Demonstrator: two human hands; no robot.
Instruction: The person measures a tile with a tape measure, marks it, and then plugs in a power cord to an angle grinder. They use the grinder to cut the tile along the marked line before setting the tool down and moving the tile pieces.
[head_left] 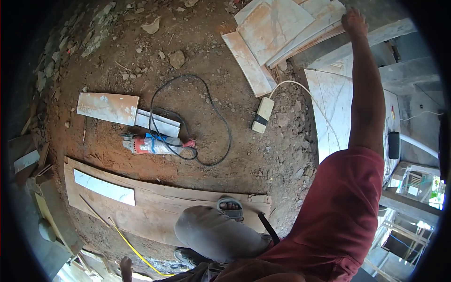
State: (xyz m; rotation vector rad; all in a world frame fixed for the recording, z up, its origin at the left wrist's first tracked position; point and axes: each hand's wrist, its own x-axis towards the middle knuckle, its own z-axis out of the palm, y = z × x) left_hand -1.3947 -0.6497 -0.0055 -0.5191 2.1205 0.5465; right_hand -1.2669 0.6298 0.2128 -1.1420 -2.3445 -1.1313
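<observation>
My right hand (pixel 355 23) is stretched far out at the top right. It rests at the end of a leaning stack of stained tiles (pixel 277 26), beside a concrete ledge, its fingers seemingly apart and nothing visibly lifted. Low on the left, my left hand (pixel 126 269) shows only in part, with fingers apart and nothing seen in it. Near it a yellow tape measure (pixel 136 252) runs across the ground to a wooden board (pixel 159 202). On that board lie a cut white marbled tile strip (pixel 104 187) and a thin stick (pixel 94 210).
A red angle grinder (pixel 141 144) lies on the dirt, its black cord (pixel 229 134) looped beside it. Tile pieces (pixel 108 108) lie behind it. An extension socket (pixel 263 115) trails a white cable. A large white tile panel (pixel 329 105) stands right; rubble (pixel 176 59) lies beyond.
</observation>
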